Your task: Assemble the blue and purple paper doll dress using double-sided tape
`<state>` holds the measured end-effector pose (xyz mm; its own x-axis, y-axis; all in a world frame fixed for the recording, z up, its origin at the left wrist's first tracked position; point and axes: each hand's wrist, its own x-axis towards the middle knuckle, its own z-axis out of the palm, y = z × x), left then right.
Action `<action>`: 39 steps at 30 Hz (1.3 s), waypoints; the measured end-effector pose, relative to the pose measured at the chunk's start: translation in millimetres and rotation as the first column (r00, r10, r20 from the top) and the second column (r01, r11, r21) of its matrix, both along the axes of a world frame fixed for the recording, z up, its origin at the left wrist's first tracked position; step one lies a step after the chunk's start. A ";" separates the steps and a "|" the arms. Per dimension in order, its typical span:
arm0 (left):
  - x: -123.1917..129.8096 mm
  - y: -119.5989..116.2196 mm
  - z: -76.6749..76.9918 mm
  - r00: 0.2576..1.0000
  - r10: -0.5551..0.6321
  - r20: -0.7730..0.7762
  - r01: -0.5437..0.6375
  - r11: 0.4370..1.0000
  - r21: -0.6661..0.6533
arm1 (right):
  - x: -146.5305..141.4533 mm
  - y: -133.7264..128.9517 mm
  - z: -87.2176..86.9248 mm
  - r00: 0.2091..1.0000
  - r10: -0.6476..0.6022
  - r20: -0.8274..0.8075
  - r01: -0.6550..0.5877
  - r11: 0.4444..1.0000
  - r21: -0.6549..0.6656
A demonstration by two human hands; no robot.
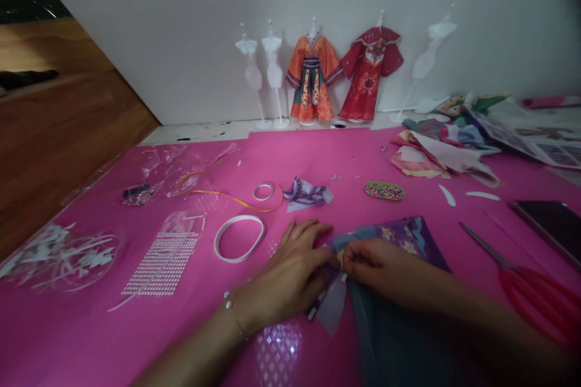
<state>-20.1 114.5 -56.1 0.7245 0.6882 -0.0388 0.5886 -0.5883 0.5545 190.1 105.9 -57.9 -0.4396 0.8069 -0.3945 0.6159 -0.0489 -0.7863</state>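
A purple and blue patterned fabric [411, 233] lies on the pink table cover, with a dark blue-grey part [385, 326] hanging toward the near edge. My left hand [297, 269] rests over the fabric's left end, its thumb and forefinger at a fold. Against that same fold, my right hand [376, 263] pinches the fabric with fingertips together. A whitish translucent strip [333, 305] sticks out below the fingers. A small light piece shows between the two hands, too small to make out.
Red-handled scissors [508, 263] and a phone [551, 227] lie right. A tape roll [239, 239], pearl sheet [166, 260] and scrap pile [68, 257] lie left. Behind stand an orange-robed mannequin [313, 81], a red-robed one [370, 75] and several bare ones. A bead tray [384, 190] sits ahead.
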 end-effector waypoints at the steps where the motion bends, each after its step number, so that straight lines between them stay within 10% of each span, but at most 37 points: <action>1: 0.1 -0.2 0.1 1.000 0.000 -0.003 0.000 1.000 -0.001 | 0.2 0.0 0.6 1.000 0.000 0.000 0.000 1.000 0.003; 39: -0.9 0.9 1.7 1.000 0.008 0.000 -0.008 1.000 -0.002 | -1.2 1.5 -0.1 0.998 0.018 -0.063 -0.022 0.998 -0.066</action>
<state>-21.0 115.4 -54.4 0.7193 0.6936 -0.0402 0.5928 -0.5825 0.5562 188.9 107.3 -58.0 -0.4808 0.7705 -0.4185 0.5668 -0.0911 -0.8188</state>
